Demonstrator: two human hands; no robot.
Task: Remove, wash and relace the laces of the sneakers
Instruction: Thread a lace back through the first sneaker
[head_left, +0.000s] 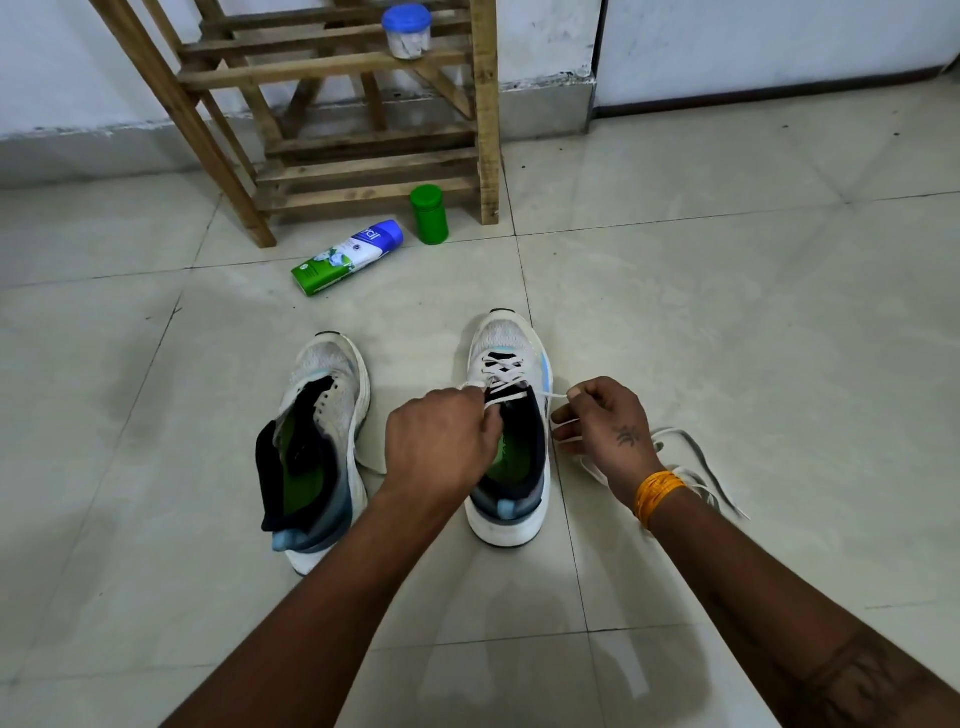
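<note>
Both your hands work at the right sneaker (511, 441), which stands on the tiled floor (727, 312) with its toe pointing away from you. Your left hand (441, 441) hovers over the tongue, fingers curled, pinching the white lace (501, 374) at the upper eyelets. Your right hand (605, 421) sits just beside the shoe's right edge, thumb and fingers pinching the same lace's other strand; the loose end trails on the floor behind your wrist and its orange band (660, 493). A left sneaker (322, 447) stands nearby, unlaced. Farther off, a tube (348, 257) lies beside a green canister (429, 214) at the wooden rack's (363, 156) foot; a blue-lidded jar (407, 30) sits on a rack shelf.
</note>
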